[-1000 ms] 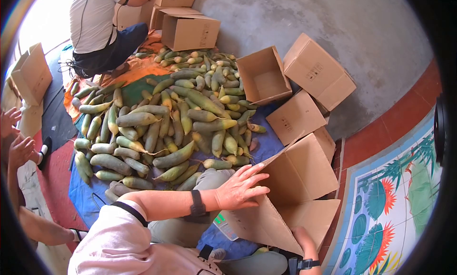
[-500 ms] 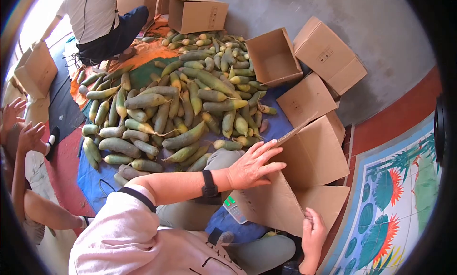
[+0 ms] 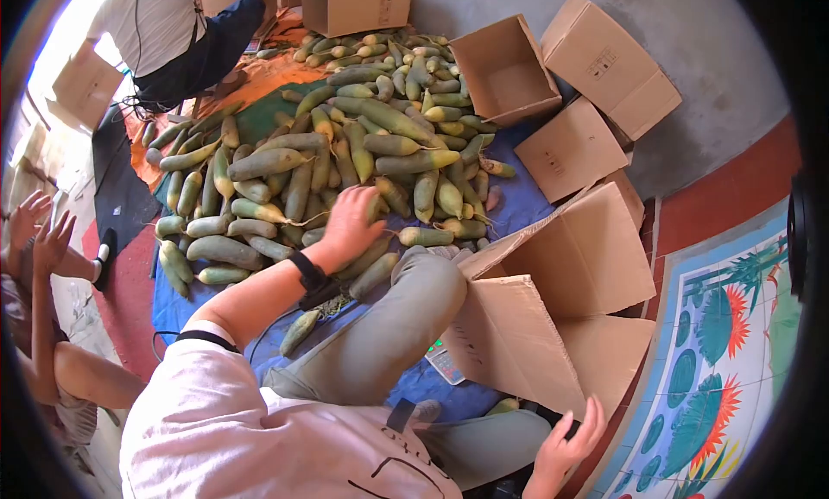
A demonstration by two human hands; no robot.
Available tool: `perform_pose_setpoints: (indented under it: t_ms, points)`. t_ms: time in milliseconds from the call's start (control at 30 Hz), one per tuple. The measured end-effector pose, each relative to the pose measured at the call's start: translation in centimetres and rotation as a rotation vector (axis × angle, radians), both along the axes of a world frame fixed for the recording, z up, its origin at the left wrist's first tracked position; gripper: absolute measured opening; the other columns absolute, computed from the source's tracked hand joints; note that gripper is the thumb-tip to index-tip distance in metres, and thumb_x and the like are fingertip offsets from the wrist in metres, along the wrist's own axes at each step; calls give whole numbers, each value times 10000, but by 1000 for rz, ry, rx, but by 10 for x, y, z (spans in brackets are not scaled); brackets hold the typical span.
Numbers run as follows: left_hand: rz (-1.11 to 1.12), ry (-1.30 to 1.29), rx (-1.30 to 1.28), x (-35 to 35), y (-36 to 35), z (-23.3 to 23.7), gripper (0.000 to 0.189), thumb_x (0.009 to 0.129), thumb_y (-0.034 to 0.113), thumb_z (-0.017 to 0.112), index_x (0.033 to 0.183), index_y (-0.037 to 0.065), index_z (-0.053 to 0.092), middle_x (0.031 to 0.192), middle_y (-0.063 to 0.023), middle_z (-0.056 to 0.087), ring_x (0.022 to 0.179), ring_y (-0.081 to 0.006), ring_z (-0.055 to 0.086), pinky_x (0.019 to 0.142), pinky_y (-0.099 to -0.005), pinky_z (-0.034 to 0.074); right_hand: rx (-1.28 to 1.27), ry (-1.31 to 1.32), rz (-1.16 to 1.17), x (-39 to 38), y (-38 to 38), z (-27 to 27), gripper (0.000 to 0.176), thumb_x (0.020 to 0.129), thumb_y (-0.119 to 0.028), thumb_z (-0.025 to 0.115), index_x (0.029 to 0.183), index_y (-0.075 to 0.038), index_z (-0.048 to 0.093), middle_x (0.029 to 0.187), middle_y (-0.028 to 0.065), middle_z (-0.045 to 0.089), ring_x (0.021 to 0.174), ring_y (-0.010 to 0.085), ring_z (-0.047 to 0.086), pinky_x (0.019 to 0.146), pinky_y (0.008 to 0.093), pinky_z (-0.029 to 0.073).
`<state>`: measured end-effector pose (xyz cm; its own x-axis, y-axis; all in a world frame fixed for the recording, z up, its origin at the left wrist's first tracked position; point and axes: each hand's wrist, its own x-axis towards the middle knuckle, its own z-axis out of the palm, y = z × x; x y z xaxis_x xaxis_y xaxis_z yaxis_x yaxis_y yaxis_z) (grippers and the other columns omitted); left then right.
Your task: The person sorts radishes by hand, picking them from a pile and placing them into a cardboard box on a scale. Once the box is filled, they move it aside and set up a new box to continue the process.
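Note:
Over the near part of a large pile of green radishes (image 3: 264,162), my left hand (image 3: 350,227) is curled over a radish, most of which the hand covers. My right hand (image 3: 568,443) is beside the lower flap of an open cardboard box (image 3: 518,331), fingers apart and holding nothing. The box lies tilted at my right knee, its opening facing up and right. A scale's keypad (image 3: 446,363) with a green display shows partly below the box. One loose radish (image 3: 300,332) lies beside my left leg.
More cardboard boxes (image 3: 505,72) stand behind and right of the pile. A person in dark trousers (image 3: 216,50) crouches at the upper left. Another person's hands (image 3: 53,240) are raised at the left edge. A painted tile panel (image 3: 691,387) is at the right.
My left hand has left the upper edge of the box and moved left onto the radishes. My right hand has dropped slightly, its fingers spread more. The view has shifted.

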<state>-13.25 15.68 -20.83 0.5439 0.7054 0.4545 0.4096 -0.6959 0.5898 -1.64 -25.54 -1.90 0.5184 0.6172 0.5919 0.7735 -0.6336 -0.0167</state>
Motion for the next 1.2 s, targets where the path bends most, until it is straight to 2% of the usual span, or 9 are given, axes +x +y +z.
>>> perform_pose_setpoints:
  t_ms: [233,267,300,433,767,833,933,1033,1200]
  points:
    - [188,448,-615,-67,29,-117,590,712,278,679,1211,51,460,1136,-201,542,1086,-355,503,920,-405,415,-67,-234,-38,9,-48,-33,172,849,-61,508,981,47,529,1011,185,536,891,317,513,805,420,409]
    - [258,495,-675,-71,31,-135,610,707,291,677,1225,56,455,1154,-204,533,1082,-359,508,919,-411,420,5,-251,-57,0,-35,-24,151,873,-167,559,896,-21,592,923,151,581,879,331,542,798,444,426]
    - [328,543,-732,-73,31,-153,630,701,303,674,1238,62,451,1172,-207,524,1079,-363,513,919,-418,425,0,-244,-61,-3,-35,-25,151,873,-167,559,896,-21,592,923,151,581,879,331,542,798,444,426]
    - [354,584,-705,-69,27,-164,665,695,266,687,1275,75,425,1218,-195,482,1135,-340,471,943,-400,415,-83,-311,-123,-8,-49,-38,185,871,-203,573,956,-39,576,948,135,574,907,316,530,818,447,403]
    - [351,804,-571,-47,49,-187,684,679,183,689,1295,99,403,1265,-123,451,1195,-320,410,953,-405,414,-252,-10,-124,9,-77,-86,234,904,-239,512,977,-24,571,997,136,577,909,331,538,776,451,430]
    - [362,818,-490,-48,50,-196,634,678,184,684,1255,96,436,1217,-138,471,1161,-320,441,922,-400,428,-251,29,-130,11,-78,-94,236,906,-231,505,978,-17,575,1006,142,576,929,339,537,795,458,432]
    - [297,1052,-376,-45,54,-188,669,597,316,776,1148,81,480,1108,-166,489,1096,-319,486,856,-399,459,-247,109,-134,11,-73,-104,239,906,-214,497,973,-3,585,1021,154,574,967,355,532,842,473,430]
    - [258,1067,-425,-41,54,-164,549,629,257,722,1100,85,499,1092,-159,508,1067,-292,511,831,-382,464,-248,148,-120,12,-68,-106,232,897,-194,503,964,9,592,1028,163,572,992,363,527,883,487,421]
    - [154,953,-537,-49,42,-169,623,654,331,722,1087,14,405,952,-153,597,920,-292,602,796,-380,486,-220,138,-122,9,-57,-102,213,880,-166,519,957,18,594,1028,163,573,995,359,525,898,492,416]
